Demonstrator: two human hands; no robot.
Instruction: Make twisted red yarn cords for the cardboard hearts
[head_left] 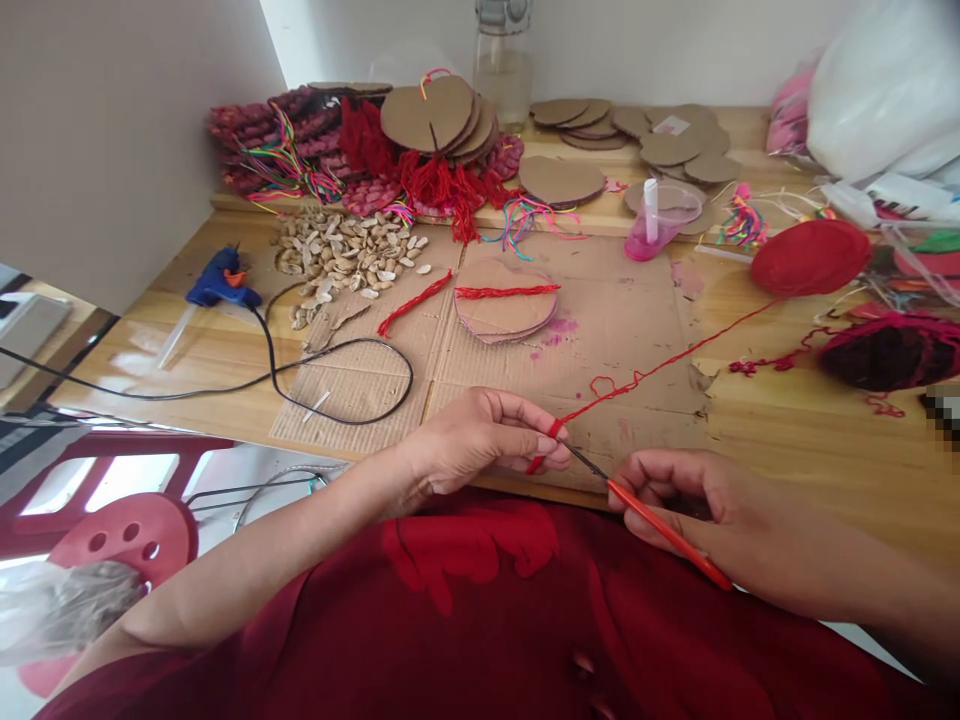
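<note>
On the left of your table [135, 345], at ten o'clock from your left hand [469, 440], lies a blue glue gun with an orange trigger [223, 280], and at eleven o'clock is a heap of pale brown peanut shells [349, 255]. Nearer, also toward eleven, a short twisted red yarn strand [415, 304] rests on the flattened corrugated cardboard sheet [367, 375]. Your left hand pinches a small red crocheted strip [535, 465] between thumb and fingers, just over the table's near edge. At twelve o'clock from it sits a rounded cardboard cutout [504, 318] with a red yarn band [506, 292] across it, nine to three. The slim hook-like tool with an orange handle and dark metal shaft [667, 530] has its tip at the strip; its long axis runs from about half past ten, at the tip, to half past four, at the handle end. Your right hand [679, 490] grips it between thumb and curled fingers. By my reading, you are in the middle of working a stitch; the next move calls for a steady left pinch, slack yarn and a small turn of the tool. The thin red yarn [675, 357] slants off toward two o'clock, to a rounded red ball of yarn [810, 258] at one o'clock from your right hand.
</note>
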